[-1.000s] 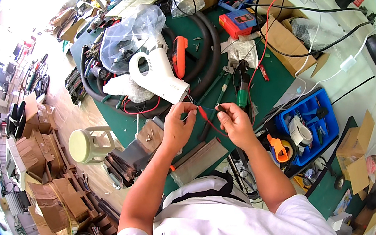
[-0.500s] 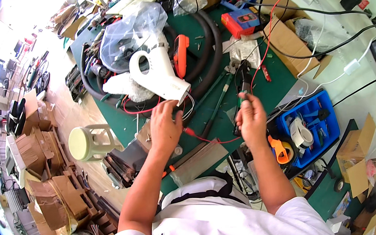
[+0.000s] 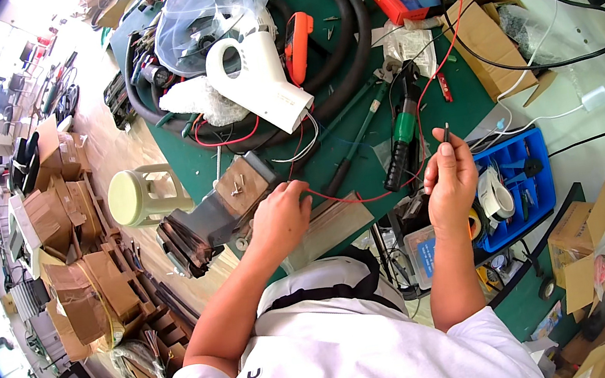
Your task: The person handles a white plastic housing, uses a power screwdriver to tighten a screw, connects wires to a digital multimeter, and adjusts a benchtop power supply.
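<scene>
The left hand (image 3: 281,220) is closed, its fingertips pinched on a thin red wire (image 3: 344,200) just beside a brown, box-shaped metal part (image 3: 239,191) that sits near the front edge of the green-topped counter (image 3: 463,104). From that pinch the wire runs low across the counter to the right hand (image 3: 449,177), which is raised and closed around the wire's other end, thumb and forefinger clamped on a small dark probe tip (image 3: 446,132) pointing upward. The two hands are well apart, with the wire between them. Beyond the left hand lies a white plastic, pistol-shaped housing (image 3: 259,77) inside a loop of thick black hose (image 3: 353,30), with an orange handheld tool (image 3: 296,36) just beside it. A green-and-black handled tool (image 3: 402,133) lies between the hands, and a blue plastic compartment tray (image 3: 524,181) sits just right of the right hand.
</scene>
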Demonstrator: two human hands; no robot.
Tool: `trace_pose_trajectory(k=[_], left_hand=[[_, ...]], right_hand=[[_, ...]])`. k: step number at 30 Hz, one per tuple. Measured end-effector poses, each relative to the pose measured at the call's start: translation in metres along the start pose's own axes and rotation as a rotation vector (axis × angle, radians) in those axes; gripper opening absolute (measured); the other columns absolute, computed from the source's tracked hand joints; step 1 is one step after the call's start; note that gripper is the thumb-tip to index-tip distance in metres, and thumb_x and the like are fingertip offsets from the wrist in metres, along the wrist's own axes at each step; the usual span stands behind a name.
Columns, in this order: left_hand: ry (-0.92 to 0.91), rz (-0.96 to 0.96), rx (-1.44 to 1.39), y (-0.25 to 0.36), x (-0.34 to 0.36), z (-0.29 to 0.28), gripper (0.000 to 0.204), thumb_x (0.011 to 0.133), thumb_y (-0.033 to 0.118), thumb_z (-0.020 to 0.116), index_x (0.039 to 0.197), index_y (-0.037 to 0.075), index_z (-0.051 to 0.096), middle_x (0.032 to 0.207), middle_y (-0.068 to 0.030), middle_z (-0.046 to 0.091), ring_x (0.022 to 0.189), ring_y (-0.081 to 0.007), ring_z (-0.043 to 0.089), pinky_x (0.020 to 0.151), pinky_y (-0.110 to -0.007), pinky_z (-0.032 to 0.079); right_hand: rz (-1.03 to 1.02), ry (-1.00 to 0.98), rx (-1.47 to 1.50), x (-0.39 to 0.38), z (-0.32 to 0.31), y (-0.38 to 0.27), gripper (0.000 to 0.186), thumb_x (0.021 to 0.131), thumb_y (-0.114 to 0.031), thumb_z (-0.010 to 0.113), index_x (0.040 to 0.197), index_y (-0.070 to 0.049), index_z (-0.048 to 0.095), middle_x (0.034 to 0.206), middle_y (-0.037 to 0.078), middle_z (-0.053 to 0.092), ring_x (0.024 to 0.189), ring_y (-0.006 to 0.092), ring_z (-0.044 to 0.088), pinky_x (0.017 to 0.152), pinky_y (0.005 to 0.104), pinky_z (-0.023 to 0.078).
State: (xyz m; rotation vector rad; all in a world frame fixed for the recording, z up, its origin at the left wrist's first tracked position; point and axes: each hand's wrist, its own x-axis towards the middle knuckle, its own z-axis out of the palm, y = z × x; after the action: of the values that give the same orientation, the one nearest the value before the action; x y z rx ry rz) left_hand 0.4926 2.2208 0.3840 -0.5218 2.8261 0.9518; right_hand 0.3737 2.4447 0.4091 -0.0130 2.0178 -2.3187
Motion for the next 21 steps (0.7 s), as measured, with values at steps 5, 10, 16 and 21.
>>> trace_pose_trajectory(k=[5, 10, 16, 21], left_hand=[[0.075, 0.019, -0.039, -0.020, 0.008, 0.040, 0.041, 0.087, 0.016, 0.064, 0.124, 0.002, 0.054, 0.098, -0.0207, 0.065, 0.092, -0.0400, 0.064, 0.081, -0.047, 0.050], [0.112, -0.042, -0.042, -0.017, 0.049, 0.065, 0.053, 0.087, 0.016, 0.064, 0.133, -0.001, 0.043, 0.097, -0.0259, 0.065, 0.092, -0.0442, 0.062, 0.081, -0.050, 0.049], [0.126, -0.063, -0.014, -0.021, 0.072, 0.084, 0.050, 0.087, 0.015, 0.065, 0.128, -0.005, 0.046, 0.096, -0.0259, 0.066, 0.088, -0.0437, 0.063, 0.079, -0.048, 0.051], [0.094, -0.121, -0.239, -0.004, 0.059, 0.075, 0.042, 0.087, 0.017, 0.066, 0.121, -0.004, 0.052, 0.089, -0.0217, 0.067, 0.083, -0.0368, 0.066, 0.076, -0.044, 0.052]], right_hand=[[-0.008, 0.036, 0.054, -0.012, -0.014, -0.012, 0.029, 0.102, -0.022, 0.051, 0.117, 0.002, 0.058, 0.061, -0.003, 0.047, 0.051, 0.0040, 0.041, 0.042, 0.0188, 0.031], [0.006, 0.006, 0.168, -0.026, -0.020, -0.015, 0.028, 0.102, -0.020, 0.051, 0.116, 0.003, 0.057, 0.061, -0.002, 0.047, 0.050, 0.0041, 0.040, 0.043, 0.0188, 0.032], [0.065, -0.035, 0.152, -0.039, -0.017, -0.013, 0.029, 0.099, -0.025, 0.056, 0.116, -0.001, 0.059, 0.061, -0.002, 0.050, 0.050, 0.0039, 0.041, 0.044, 0.0189, 0.033], [0.127, -0.035, 0.162, -0.044, -0.020, -0.004, 0.028, 0.099, -0.023, 0.056, 0.116, -0.002, 0.059, 0.061, -0.002, 0.051, 0.049, 0.0040, 0.041, 0.044, 0.0187, 0.034]])
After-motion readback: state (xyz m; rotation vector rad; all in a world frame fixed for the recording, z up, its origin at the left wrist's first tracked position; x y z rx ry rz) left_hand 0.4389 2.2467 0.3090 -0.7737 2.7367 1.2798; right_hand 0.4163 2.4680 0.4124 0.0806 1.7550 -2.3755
